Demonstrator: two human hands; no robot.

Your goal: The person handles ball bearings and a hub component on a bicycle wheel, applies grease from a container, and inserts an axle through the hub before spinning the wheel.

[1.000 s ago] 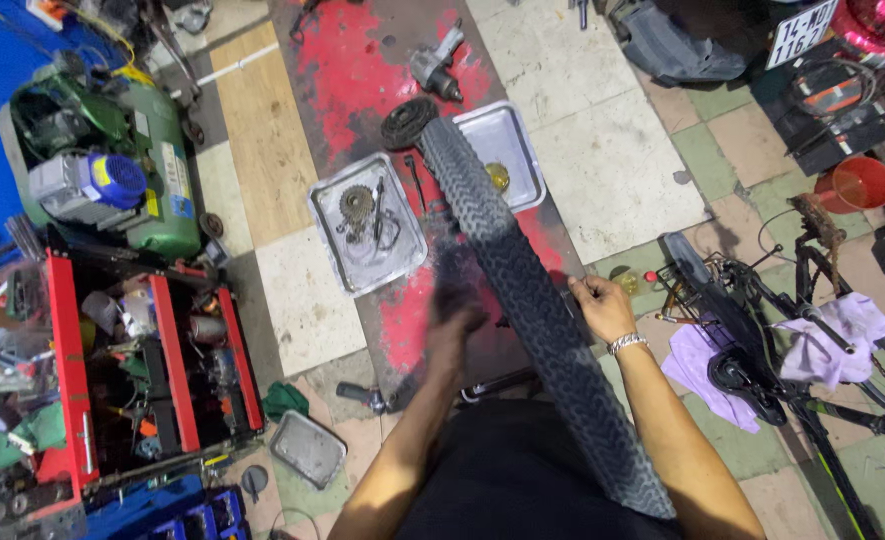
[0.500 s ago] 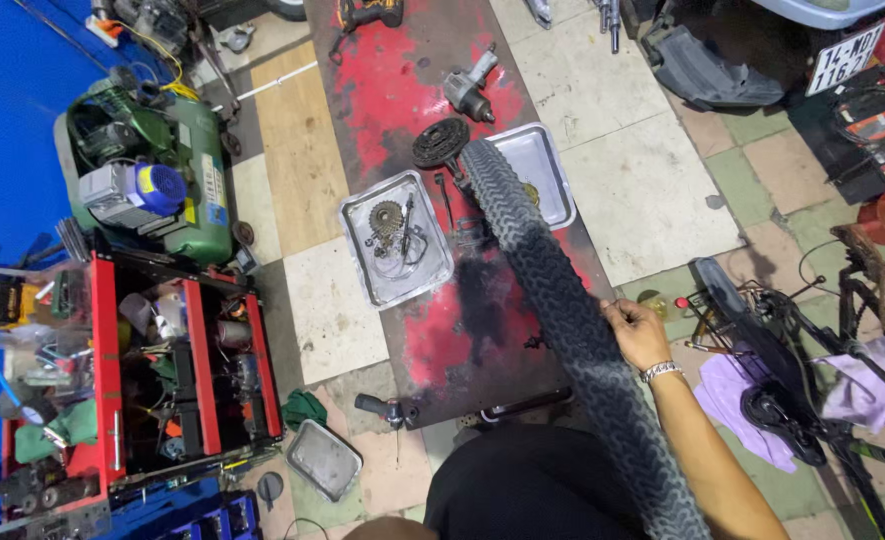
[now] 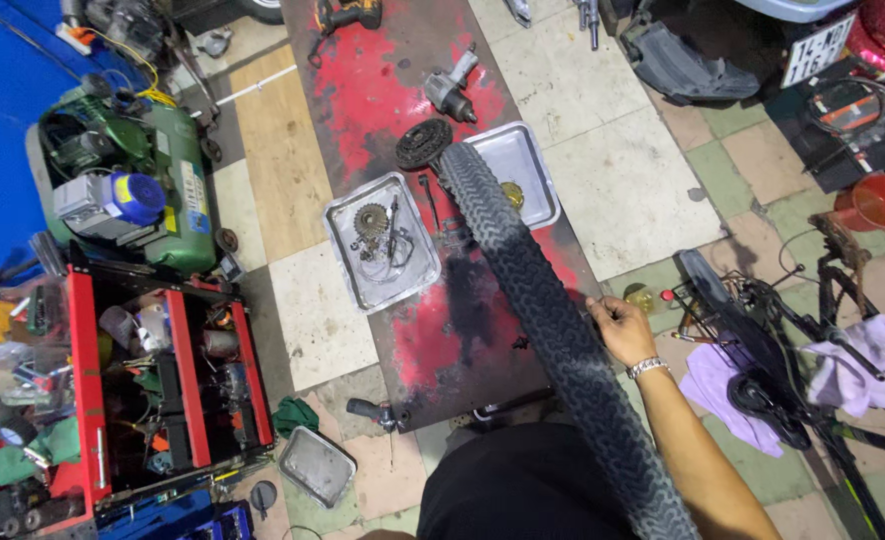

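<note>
The right hand point(image 3: 621, 328) grips the right edge of the tyre point(image 3: 543, 310), fingers point(image 3: 603, 312) curled closed around its rim side, wrist bent slightly inward. The forearm runs from the lower right of the view up to the tyre; a metal bracelet point(image 3: 648, 367) sits at the wrist. The left hand is not in view.

The tyre stands upright on its tread, running from the person's lap to the floor, where its far end touches down between two metal trays. The left tray point(image 3: 343, 235) holds a sprocket cluster point(image 3: 371, 218) and small parts; the right tray point(image 3: 533, 165) appears to hold one small yellowish part, though this is hard to confirm. A black disc point(image 3: 423, 143) lies just beside the tyre's far end. A red tool cart point(image 3: 153, 390) stands to the left, a green compressor point(image 3: 153, 190) beyond it.
</note>
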